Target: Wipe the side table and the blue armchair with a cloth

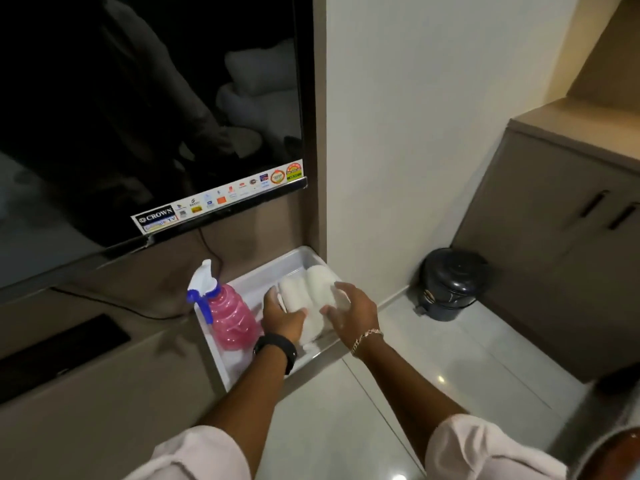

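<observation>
Rolled white cloths point(313, 287) lie in a white tray point(263, 277) on the end of a low TV counter. My left hand point(282, 315) grips the cloths from the left, a black watch on its wrist. On the right side of the rolls, my right hand point(353, 311) closes its fingers over them; a chain bracelet hangs on that wrist. A pink spray bottle point(232, 318) with a blue and white trigger stands in the tray's left part, just beside my left hand. Neither the side table nor the blue armchair is in view.
A large dark TV point(149, 116) hangs above the counter point(104, 375), its cable trailing behind the bottle. A white wall pillar point(398, 133) rises right of the tray. On the tiled floor stands a small black pedal bin point(450, 284) beside a grey cabinet point(561, 220).
</observation>
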